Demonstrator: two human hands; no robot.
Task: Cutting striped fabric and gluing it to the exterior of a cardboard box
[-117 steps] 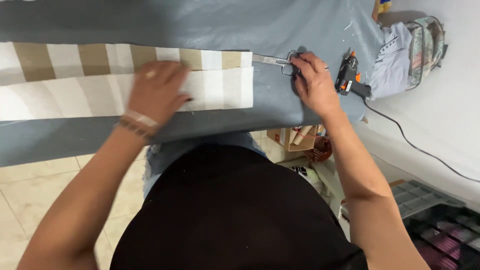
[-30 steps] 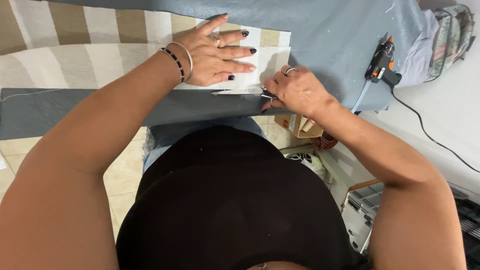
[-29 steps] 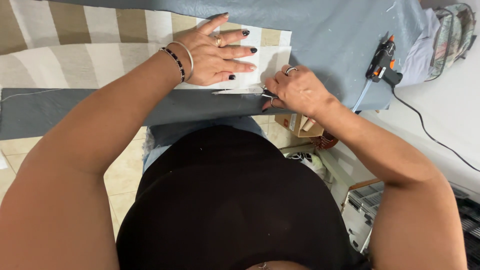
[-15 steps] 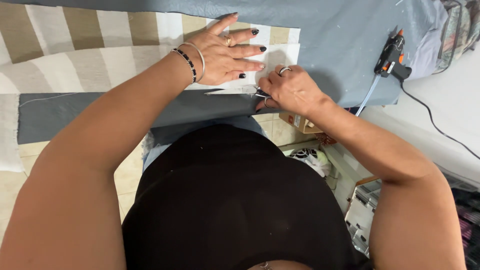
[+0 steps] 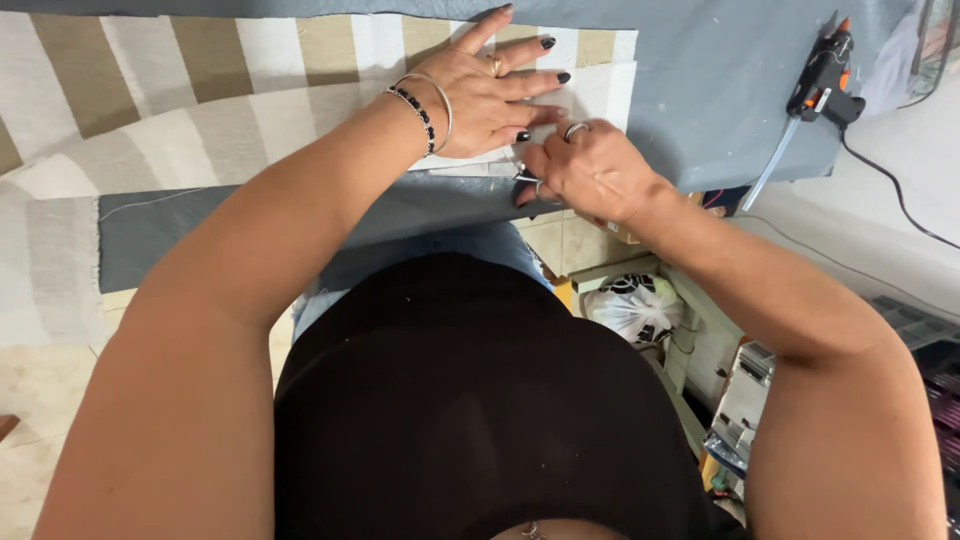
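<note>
Bare grey cloth [image 5: 720,90] right of hands; glue gun [image 5: 822,80] (corded) blocks far edge

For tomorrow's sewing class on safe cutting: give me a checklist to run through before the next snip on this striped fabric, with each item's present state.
1. Left hand flat on the striped fabric, holding it down: ok.
2. Right hand has a closed grip on the scissors: ok.
3. Left fingertips out of the blades' path: cannot tell; they lie close to the right hand, and the blades are hidden.
4. Fabric smooth at the cutting edge: ok near the hands.
5. Glue gun away from the hands: ok, it lies apart on the grey cloth.
6. Glue gun off: cannot tell.
</note>
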